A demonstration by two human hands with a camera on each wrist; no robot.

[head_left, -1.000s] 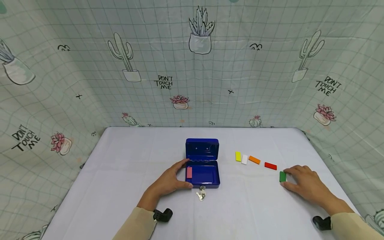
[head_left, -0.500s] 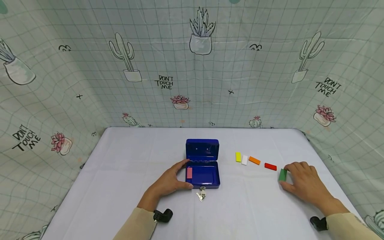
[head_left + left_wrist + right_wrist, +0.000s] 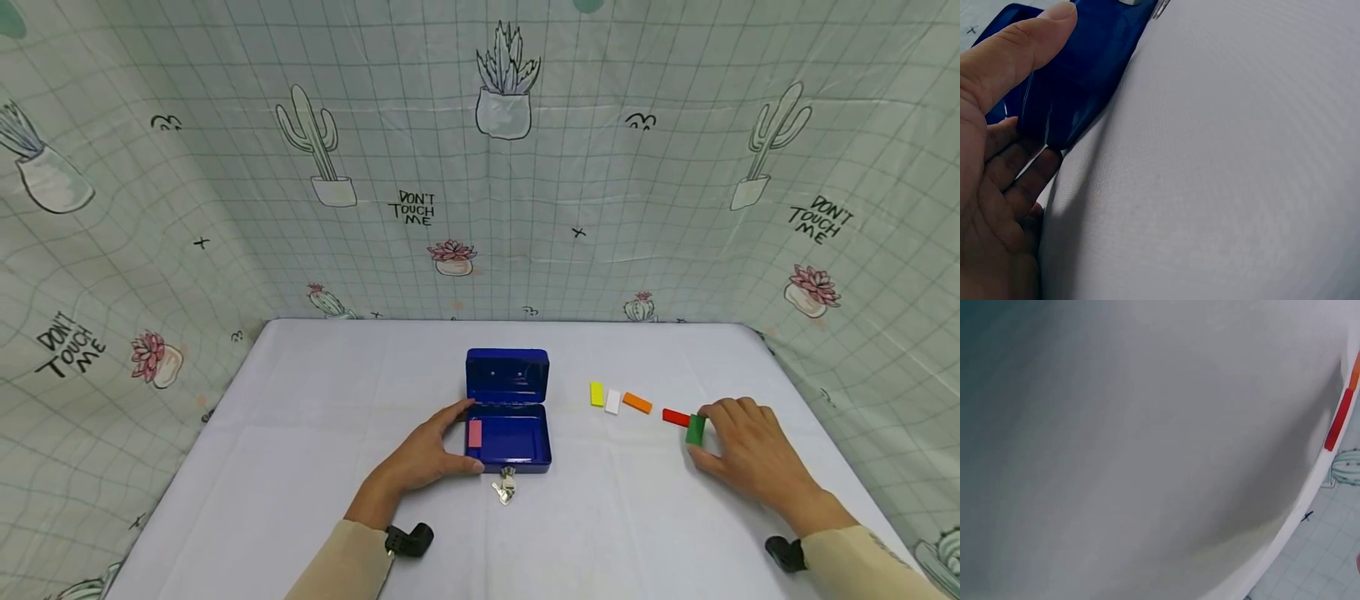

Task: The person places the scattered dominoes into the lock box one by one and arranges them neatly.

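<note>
A small blue metal cash box (image 3: 517, 468) stands on the table with its lid (image 3: 507, 375) raised. My left hand (image 3: 423, 454) holds its left end, thumb at the front corner and forefinger near the hinge. In the left wrist view, the thumb lies over the box (image 3: 1085, 69) and other fingers are below its edge. Inside, a pink block (image 3: 475, 433) lies at the left wall. A key (image 3: 504, 490) hangs from the front lock. On the right, my right hand (image 3: 753, 454) pinches a green block (image 3: 695, 430) between thumb and fingers, just beside a red block (image 3: 676, 417).
Left of the red block, an orange block (image 3: 637, 403), a white block (image 3: 612, 402) and a yellow block (image 3: 596, 394) lie in a loose row. A white cloth covers the table (image 3: 600, 533). Behind it hangs a patterned curtain (image 3: 577, 192).
My right hand has picked up the green block and moved it left and a little away from me, tilting it, close to the red block. My left hand and the box stay put.
</note>
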